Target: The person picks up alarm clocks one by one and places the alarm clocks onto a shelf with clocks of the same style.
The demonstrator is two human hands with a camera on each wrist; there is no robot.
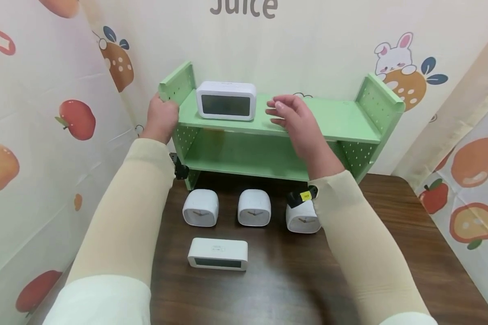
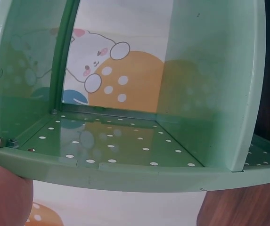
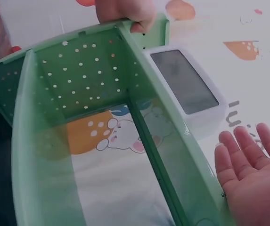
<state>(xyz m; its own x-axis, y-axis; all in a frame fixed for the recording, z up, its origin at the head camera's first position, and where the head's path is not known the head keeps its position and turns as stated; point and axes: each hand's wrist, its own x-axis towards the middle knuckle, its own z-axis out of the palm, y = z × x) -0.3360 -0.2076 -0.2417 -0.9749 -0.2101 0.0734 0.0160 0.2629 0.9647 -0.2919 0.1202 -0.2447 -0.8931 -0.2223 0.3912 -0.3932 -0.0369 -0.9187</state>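
A green two-tier shelf with perforated side panels stands at the back of the table. My left hand grips the front edge of its left side panel; in the right wrist view the fingers of that hand curl over the edge. On the top tier, near the left end, a white digital clock stands upright with its dark screen facing front. To the right of this clock is my right hand, apart from it, fingers loosely extended and holding nothing. In the right wrist view its palm shows.
Three white analog clocks, left, middle and right, stand in a row before the shelf. The right one is partly hidden by the wrist camera. Nearer lies another white digital clock on the brown table. Fruit-print curtains surround it.
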